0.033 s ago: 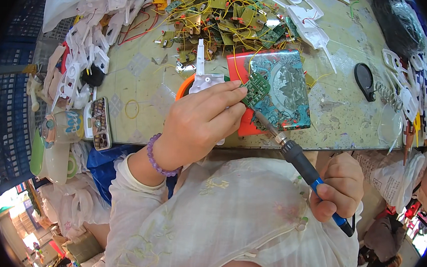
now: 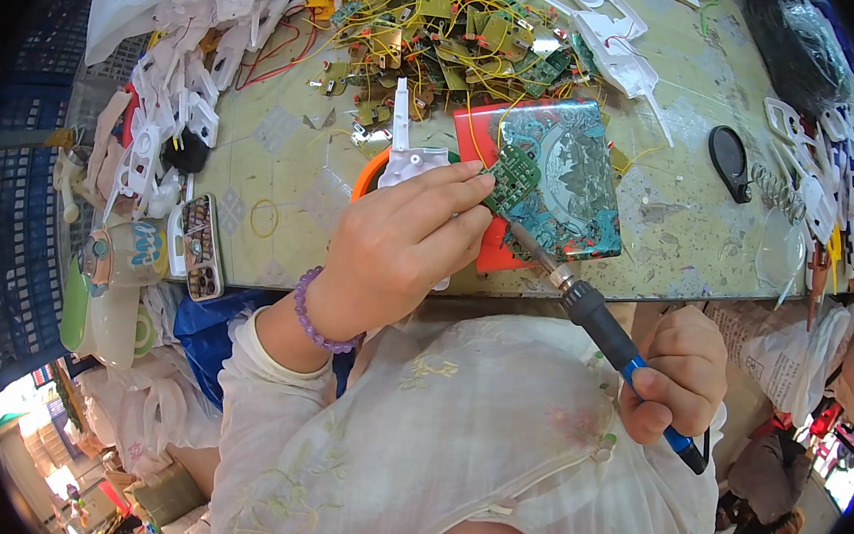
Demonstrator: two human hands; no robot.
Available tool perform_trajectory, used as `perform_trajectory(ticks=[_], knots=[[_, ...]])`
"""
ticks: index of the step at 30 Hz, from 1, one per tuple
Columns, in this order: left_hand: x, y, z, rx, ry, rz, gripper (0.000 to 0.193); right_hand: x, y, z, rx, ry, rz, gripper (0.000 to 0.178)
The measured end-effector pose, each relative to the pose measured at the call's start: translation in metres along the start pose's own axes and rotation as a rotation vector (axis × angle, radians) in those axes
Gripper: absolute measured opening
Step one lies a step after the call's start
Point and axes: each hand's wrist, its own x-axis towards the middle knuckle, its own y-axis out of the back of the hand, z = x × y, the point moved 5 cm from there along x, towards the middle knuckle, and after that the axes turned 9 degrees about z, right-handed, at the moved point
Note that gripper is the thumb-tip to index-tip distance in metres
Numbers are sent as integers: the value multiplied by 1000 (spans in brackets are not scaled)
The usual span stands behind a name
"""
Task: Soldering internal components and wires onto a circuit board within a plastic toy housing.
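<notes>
My left hand (image 2: 404, 235), with a purple bead bracelet at its wrist, pinches a small green circuit board (image 2: 514, 181) at its left edge. Under that hand lies a white plastic housing (image 2: 417, 162), partly hidden by my fingers, with an orange ring (image 2: 370, 174) beneath it. In my right hand (image 2: 677, 375) is a soldering iron (image 2: 598, 321) with a blue and black handle. Its tip points up and left, close below the board; I cannot tell whether they touch. Beneath the board is a red and dark teal patterned pad (image 2: 569, 178).
A heap of circuit boards with yellow wires (image 2: 455, 43) covers the table's far middle. White plastic housings (image 2: 163, 116) pile up at the left, and others (image 2: 806, 166) at the right. A black oval part (image 2: 728, 162) and a compartment box (image 2: 204, 247) lie near the sides.
</notes>
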Motion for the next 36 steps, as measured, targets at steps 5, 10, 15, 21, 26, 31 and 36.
perform_trajectory(ticks=[5, 10, 15, 21, 26, 31, 36], knots=[[0, -1, 0, 2, -2, -3, 20, 2, -2, -1, 1, -12, -37, 15], [1, 0, 1, 3, -10, -1, 20, 10, -4, -4, -16, 29, -84, 13], [2, 0, 0, 2, -9, -8, 20, 9, -6, -8, -28, 104, -134, 22], [0, 2, 0, 7, 0, 8, 19, -6, 19, -10, -298, 33, -30, 26], [1, 1, -1, -39, 18, -17, 19, 7, 1, 55, -196, -411, 47, 45], [3, 15, -1, -98, 71, 77, 22, 29, -25, 87, -78, -427, -95, 36], [-12, 22, 7, -7, 32, -30, 27, 32, -37, 90, -11, -432, -133, 33]])
